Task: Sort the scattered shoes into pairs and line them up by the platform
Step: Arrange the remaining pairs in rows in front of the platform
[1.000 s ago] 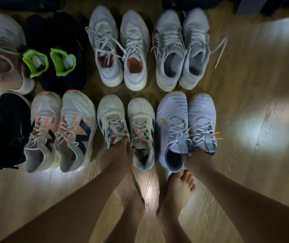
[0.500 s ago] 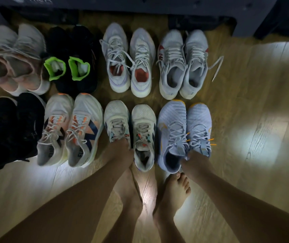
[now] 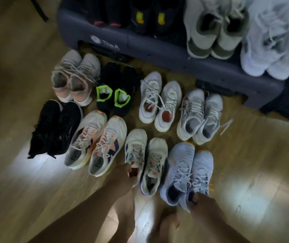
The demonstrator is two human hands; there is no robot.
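Eight pairs of shoes (image 3: 150,95) stand in two rows at frame centre, toes toward the dark platform (image 3: 157,50) at the top, long axes running bottom to top. The left hand (image 3: 122,177) pinches a white shoe (image 3: 135,146) at its heel; the right hand (image 3: 201,201) grips a pale-blue shoe (image 3: 201,165) at its heel. The wooden floor (image 3: 254,155) is patchily lit.

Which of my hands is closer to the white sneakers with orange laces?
Left. The left hand sits just right of the orange-laced pair, gripping the neighbouring white shoe; the right hand grips the blue shoe, farther right.
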